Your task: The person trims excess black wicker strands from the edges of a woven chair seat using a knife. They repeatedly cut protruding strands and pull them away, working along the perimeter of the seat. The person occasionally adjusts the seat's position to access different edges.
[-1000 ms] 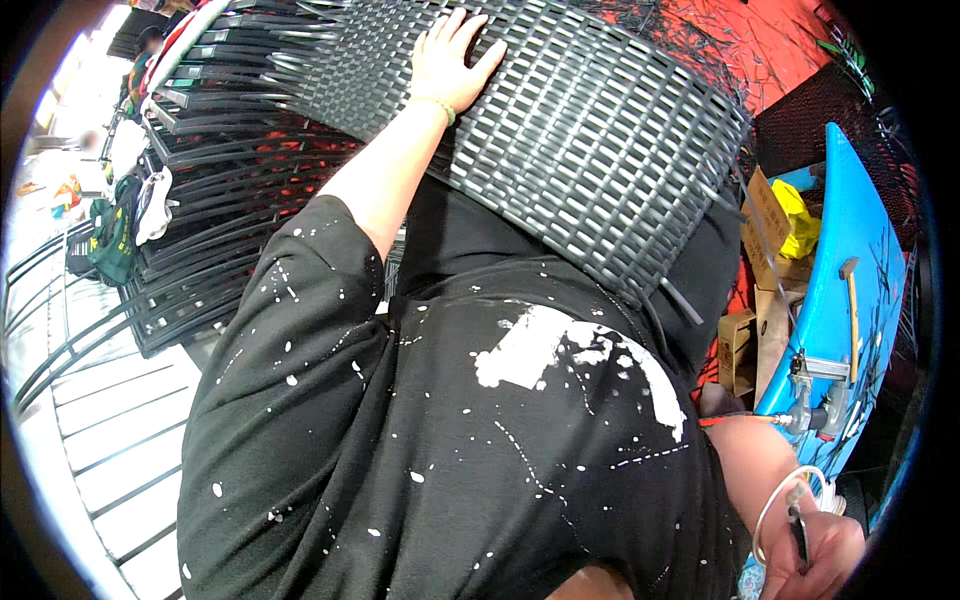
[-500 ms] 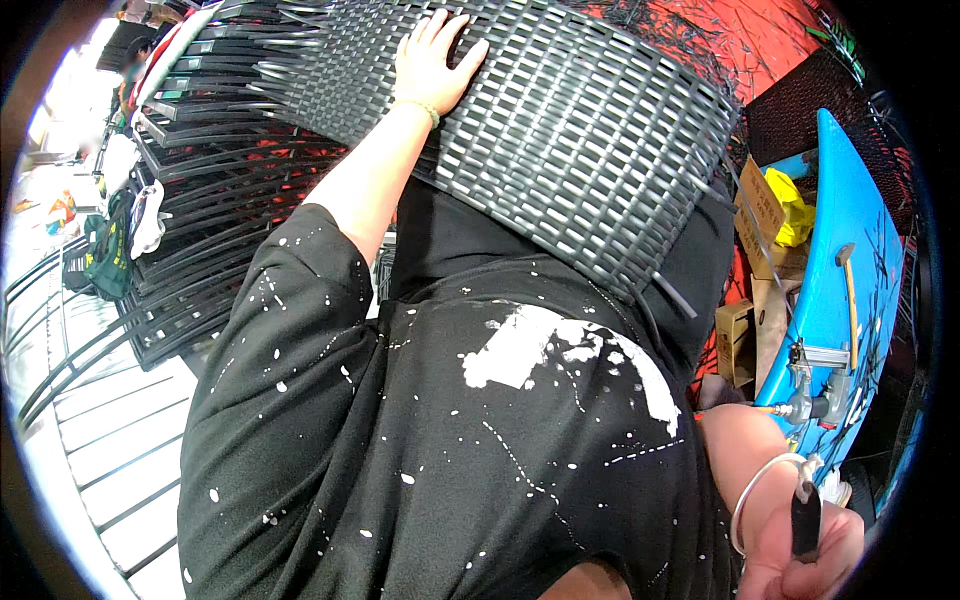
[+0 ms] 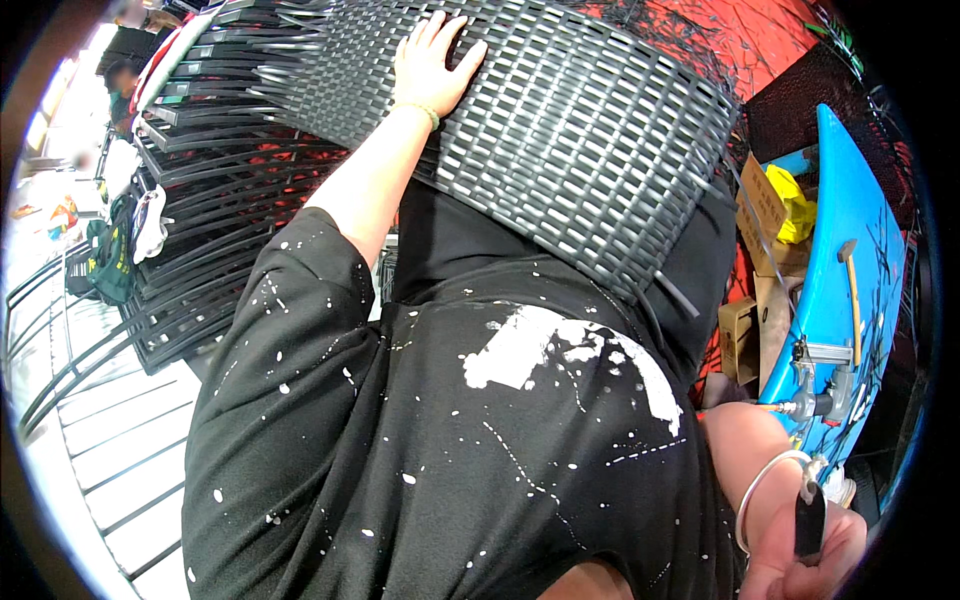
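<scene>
My left hand [image 3: 430, 62] lies flat on a black woven panel [image 3: 590, 130] of shiny plastic strips, its fingers spread. The panel rests across my lap, and loose strip ends stick out at its left side and at its near right corner. Down at the lower right, my right hand [image 3: 815, 560] is closed round a short, flat black piece [image 3: 811, 525]; what it belongs to is hidden in the fingers. A pale bangle [image 3: 745, 500] circles that wrist.
To the left stand stacked black frames [image 3: 170, 330] with long curved strips. At the right, a blue board [image 3: 850, 230] carries a hammer [image 3: 851, 300] and a grey pneumatic tool [image 3: 825, 400]. Beside it are cardboard boxes [image 3: 740, 340] and a yellow bag [image 3: 793, 205]. Strip scraps litter the red floor covering [image 3: 765, 40].
</scene>
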